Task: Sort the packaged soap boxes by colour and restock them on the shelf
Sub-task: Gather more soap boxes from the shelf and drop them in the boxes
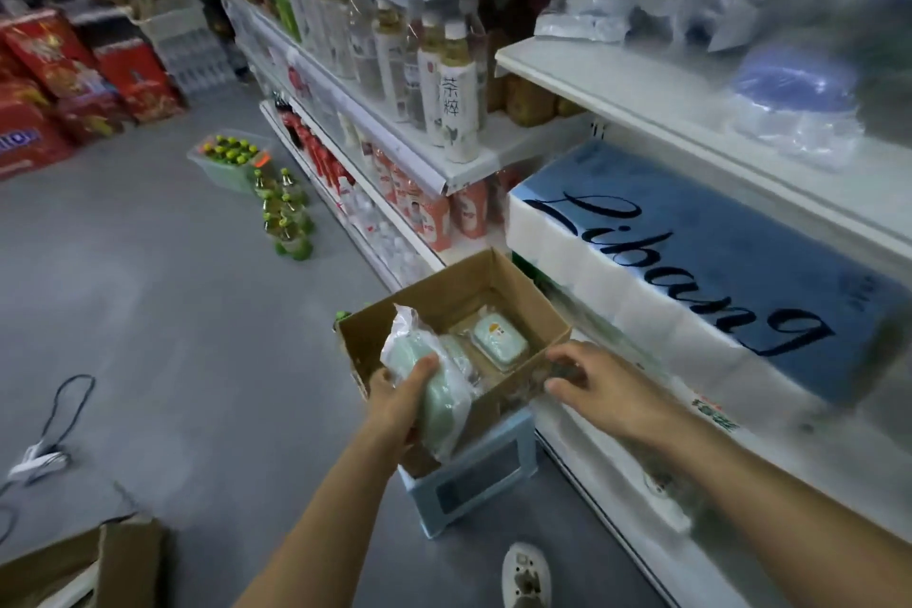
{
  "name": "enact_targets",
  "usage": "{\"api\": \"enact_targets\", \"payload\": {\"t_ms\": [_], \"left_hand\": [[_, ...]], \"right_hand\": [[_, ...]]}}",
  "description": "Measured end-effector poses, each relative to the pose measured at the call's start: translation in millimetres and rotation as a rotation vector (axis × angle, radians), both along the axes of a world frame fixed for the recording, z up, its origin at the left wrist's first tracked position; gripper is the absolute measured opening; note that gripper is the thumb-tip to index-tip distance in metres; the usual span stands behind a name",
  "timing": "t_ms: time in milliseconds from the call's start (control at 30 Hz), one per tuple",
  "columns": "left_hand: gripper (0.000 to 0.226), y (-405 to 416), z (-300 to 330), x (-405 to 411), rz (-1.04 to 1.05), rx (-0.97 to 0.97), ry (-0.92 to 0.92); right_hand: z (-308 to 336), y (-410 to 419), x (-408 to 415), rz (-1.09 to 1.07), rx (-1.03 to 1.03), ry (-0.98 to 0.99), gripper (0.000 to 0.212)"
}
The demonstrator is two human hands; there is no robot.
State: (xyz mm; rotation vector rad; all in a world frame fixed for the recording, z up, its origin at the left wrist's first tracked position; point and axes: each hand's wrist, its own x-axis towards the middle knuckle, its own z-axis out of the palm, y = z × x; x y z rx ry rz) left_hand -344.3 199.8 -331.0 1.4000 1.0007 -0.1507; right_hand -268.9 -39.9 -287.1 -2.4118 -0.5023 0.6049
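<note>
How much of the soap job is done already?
It's hard to say what's done: no green soap shows on the shelf yet. In hand: the left hand grips a wrapped green soap pack, and the right hand touches the cardboard box. Left: at least one green soap box still lies inside.

A pale green soap box, wrapped in clear plastic, is held tilted at the near wall of an open cardboard carton. A second pale green soap box lies flat on the carton's floor.
</note>
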Motion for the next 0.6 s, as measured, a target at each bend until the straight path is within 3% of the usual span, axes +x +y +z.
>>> {"api": "enact_targets", "payload": {"t_ms": [233,433,600], "left_hand": [[0.101,46.0,-97.1,89.7,0.096,0.126,0.236],[0.102,62.9,-171.6,112.4,-0.066,0.287,0.453],[0.083,59.5,-207.2,112.3,-0.416,0.396,0.606]], "right_hand": [[-68.6,59.0,108.0,0.116,-0.081,0.128,0.043],[-126.6,85.3,146.2,0.136,-0.090,0.179,0.044],[-146.8,93.3,152.9,0.137,-0.109,0.153,0.041]]}}
